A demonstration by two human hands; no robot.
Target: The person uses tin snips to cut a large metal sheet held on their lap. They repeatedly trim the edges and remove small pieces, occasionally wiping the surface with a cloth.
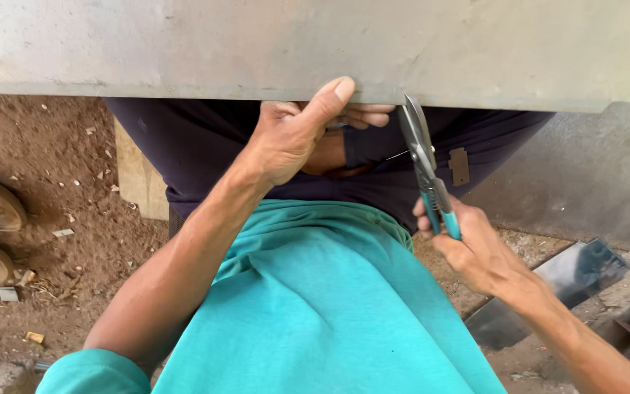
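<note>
L hand (293, 135) gripping sheet-metal panel (315, 44) edge, thumb on top. R hand (472, 252) closed on tin snips (424, 164), blades at the edge. Keep snips square, L fingers clear of cut line.

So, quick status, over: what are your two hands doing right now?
Left hand grips edge of grey metal sheet, thumb on top. Right hand holds teal-handled snips, blades at sheet edge. Nothing blocking the cut line.

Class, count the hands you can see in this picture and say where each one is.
2. The left hand grips the lower edge of the grey metal sheet. The right hand holds the teal-handled snips at that edge.
</note>
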